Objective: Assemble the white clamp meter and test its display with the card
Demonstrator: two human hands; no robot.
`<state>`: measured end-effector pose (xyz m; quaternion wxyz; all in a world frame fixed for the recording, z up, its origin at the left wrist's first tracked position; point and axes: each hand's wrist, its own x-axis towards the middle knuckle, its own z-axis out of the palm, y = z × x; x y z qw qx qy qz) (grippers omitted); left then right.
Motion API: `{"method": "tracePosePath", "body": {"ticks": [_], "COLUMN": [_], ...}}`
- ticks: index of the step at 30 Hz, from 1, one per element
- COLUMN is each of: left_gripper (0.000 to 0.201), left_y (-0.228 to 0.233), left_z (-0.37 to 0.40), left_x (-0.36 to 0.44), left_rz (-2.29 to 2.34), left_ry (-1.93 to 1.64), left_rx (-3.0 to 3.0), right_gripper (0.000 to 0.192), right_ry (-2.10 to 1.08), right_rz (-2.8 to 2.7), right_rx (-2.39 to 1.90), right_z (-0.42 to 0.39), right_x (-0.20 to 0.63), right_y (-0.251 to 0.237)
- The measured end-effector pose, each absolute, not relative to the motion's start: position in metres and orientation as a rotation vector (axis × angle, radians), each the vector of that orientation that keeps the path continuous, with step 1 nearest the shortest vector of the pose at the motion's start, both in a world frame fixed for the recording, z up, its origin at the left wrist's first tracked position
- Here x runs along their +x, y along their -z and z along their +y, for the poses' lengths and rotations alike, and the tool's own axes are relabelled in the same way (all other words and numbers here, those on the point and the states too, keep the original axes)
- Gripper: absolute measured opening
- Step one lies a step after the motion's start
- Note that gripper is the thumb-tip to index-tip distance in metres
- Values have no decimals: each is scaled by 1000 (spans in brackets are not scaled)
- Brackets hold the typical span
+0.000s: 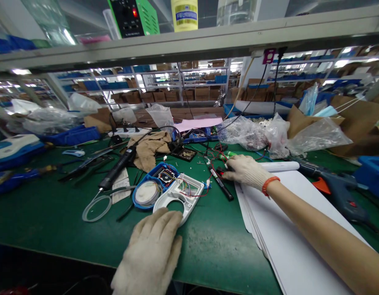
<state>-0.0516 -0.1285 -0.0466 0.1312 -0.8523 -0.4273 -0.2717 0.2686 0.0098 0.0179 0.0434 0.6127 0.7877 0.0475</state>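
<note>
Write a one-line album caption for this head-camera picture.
Gloved left hand steadies an opened white and blue device while the right hand touches a black pen-like tool.

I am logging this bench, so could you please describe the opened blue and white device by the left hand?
The opened device lies flat on the green mat: a blue plastic half with a round pale disc and small circuit board, and a white half with a handle loop, joined by thin red and other wires. The gloved left hand touches the white handle end.
</note>
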Motion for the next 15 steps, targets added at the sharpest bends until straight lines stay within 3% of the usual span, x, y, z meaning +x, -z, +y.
{"method": "tracePosePath", "body": {"ticks": [4, 7, 10, 15], "left_gripper": [37, 34, 31, 41], "left_y": [54, 55, 50, 32], "left_z": [-126, -125, -126, -124], "left_x": [-45, -54, -65, -72], "left_rz": [-1302, -1332, -1520, -2369], "left_ry": [590, 644, 880, 1515], "left_rx": [-2387, -2446, -2522, -2172], "right_gripper": [40, 38, 37, 36], "right_ry": [-236, -264, -252, -182], "right_rz": [2448, 2473, 2488, 2482], "right_rx": [1840, 1818, 1792, 1763], "right_z": [7, 5, 3, 3], "right_x": [261, 258, 256, 255], "right_y": [-7, -7, -8, -13]}}
